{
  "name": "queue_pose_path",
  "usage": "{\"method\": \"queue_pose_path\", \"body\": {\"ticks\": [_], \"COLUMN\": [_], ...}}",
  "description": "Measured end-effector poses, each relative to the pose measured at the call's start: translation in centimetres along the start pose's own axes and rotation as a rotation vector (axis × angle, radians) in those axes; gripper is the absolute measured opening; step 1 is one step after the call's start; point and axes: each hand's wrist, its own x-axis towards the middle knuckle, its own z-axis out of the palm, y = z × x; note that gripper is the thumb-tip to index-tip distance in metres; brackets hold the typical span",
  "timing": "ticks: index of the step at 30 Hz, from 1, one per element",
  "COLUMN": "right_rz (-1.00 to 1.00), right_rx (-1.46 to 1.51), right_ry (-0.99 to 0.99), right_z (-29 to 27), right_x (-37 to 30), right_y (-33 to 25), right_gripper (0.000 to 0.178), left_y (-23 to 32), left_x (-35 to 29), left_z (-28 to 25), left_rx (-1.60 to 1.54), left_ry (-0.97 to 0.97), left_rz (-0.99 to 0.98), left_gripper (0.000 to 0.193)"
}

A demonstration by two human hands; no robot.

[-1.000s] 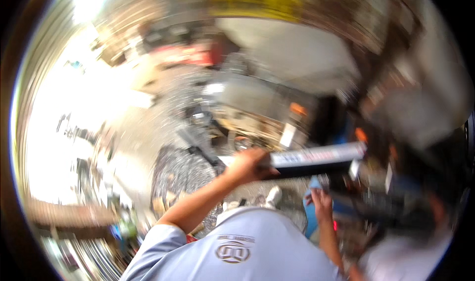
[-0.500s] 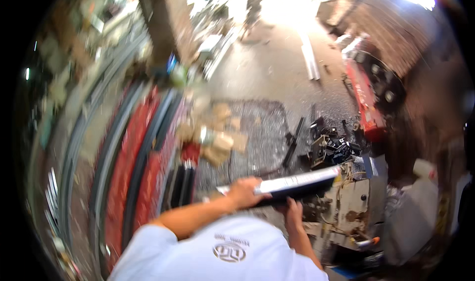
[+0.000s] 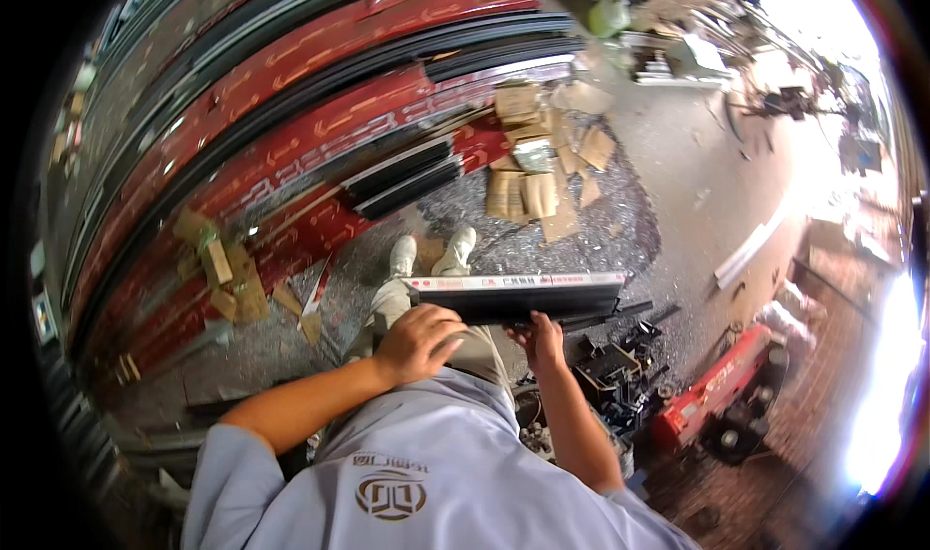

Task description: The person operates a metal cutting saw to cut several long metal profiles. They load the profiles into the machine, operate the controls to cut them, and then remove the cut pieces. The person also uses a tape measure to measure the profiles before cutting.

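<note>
A black bar-shaped metal profile (image 3: 523, 303) lies crosswise in front of my body, with a white-and-red printed strip along its far edge. My right hand (image 3: 540, 342) grips the near edge, close to the middle of its length; the fingertips under the profile are partly hidden. My left hand (image 3: 418, 345) is just below the profile's left end. Its fingers are loosely bent and a little apart, with nothing visible in them. Whether its top knuckles touch the profile, I cannot tell.
Long stacks of dark profiles with red wrapping (image 3: 329, 134) fill the left and far left. Torn cardboard (image 3: 523, 194) lies on the floor ahead. At the right are a pile of black metal parts (image 3: 620, 366), a red machine (image 3: 712, 385) and white strips (image 3: 746, 258).
My view has swung to the left and down, bringing the stacks across the top and my shoes into sight. My left hand has come off the profile's top; the right keeps its grip.
</note>
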Motion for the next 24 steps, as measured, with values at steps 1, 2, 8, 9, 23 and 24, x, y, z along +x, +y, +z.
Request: {"method": "queue_pose_path", "body": {"ticks": [1,2,8,9,23,24], "right_rz": [0.054,0.107,0.233,0.231,0.234,-0.026], "right_rx": [-0.044,-0.09,-0.328,-0.352,-1.015,-1.493], "right_ry": [-0.037,-0.079,-0.09,-0.106,-0.492,-0.52], "right_z": [1.5,3.1,11.2,13.4,16.2,10.7], "right_x": [3.1,6.5,31.7,34.5,63.0,64.6], "right_y": [-0.3,-0.4,7.9,9.6,27.9,26.3], "right_gripper": [0.016,0.017,0.019,0.016,0.045,0.049], "left_y": [-2.0,-4.1,-8.4,-8.5,-12.6,-14.2], "left_x": [-2.2,-4.4,-17.0,-17.0,-16.4,-16.8], "left_z": [0.1,0.4,7.9,9.1,9.3,8.6], "left_rx": [0.031,0.062,0.079,0.081,-0.064,-0.071], "left_ry": [0.014,0.031,0.128,0.118,0.222,0.187], "left_rz": [-0.151,-0.302,-1.058,-1.111,-1.27,-1.186], "left_gripper": [0.027,0.03,0.069,0.069,0.058,0.058]}}
